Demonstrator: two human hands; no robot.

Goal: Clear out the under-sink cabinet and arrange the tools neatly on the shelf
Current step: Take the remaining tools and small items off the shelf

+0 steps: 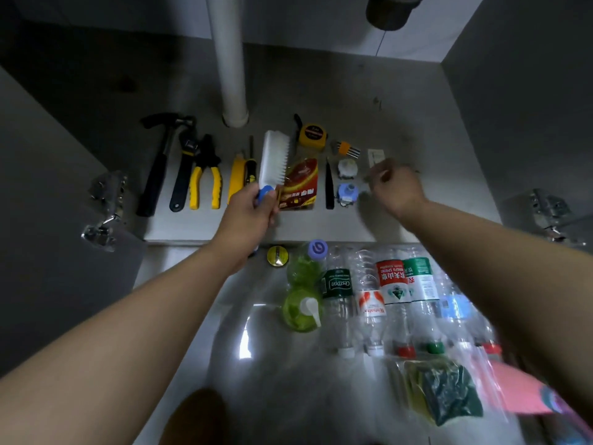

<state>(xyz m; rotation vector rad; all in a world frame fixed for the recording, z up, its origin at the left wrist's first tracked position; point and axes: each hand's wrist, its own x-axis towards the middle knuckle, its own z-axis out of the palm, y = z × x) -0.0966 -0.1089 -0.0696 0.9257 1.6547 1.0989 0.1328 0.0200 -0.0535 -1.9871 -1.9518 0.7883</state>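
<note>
On the cabinet shelf [199,226] a row of tools lies side by side: a black hammer [157,168], a wrench [183,168], yellow pliers [205,179], a yellow utility knife [236,178] and a screwdriver [250,162]. My left hand [250,213] grips the blue handle of a white scrub brush [274,159], held just above the row beside a red packet [300,184]. My right hand [396,187] hovers with curled fingers over the right end, near a small white packet [375,155]. Whether it holds anything is unclear.
A tape measure [312,135], hex keys [348,148], a black pointed tool [329,187] and two round fittings [347,178] also lie on the shelf. A white drain pipe [231,59] stands behind. On the floor lie plastic bottles [391,293], a green bottle [301,305] and bagged sponges [446,393].
</note>
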